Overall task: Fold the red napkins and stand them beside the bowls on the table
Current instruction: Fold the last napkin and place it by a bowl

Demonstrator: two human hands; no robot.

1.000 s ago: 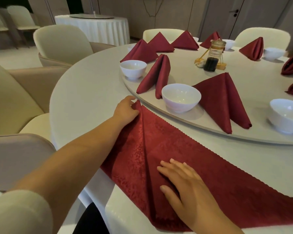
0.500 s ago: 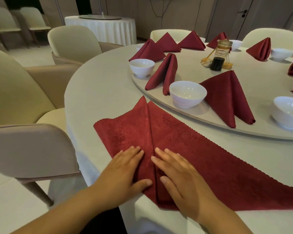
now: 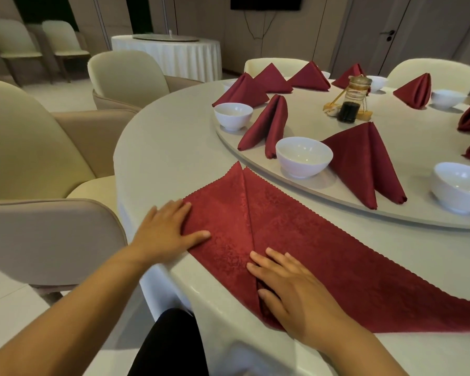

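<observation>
White table is covered at its near edge by a partly folded red napkin. It is pressed flat by the left hand and right hand, fingers straight, nothing gripped. A bowl is set just beyond.

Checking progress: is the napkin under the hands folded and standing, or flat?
Flat, partly folded: the napkin has its left side folded in, right side spread.

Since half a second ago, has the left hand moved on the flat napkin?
Yes. The left hand has slid left, away from the centre crease of the flat napkin, to its left edge.
</observation>
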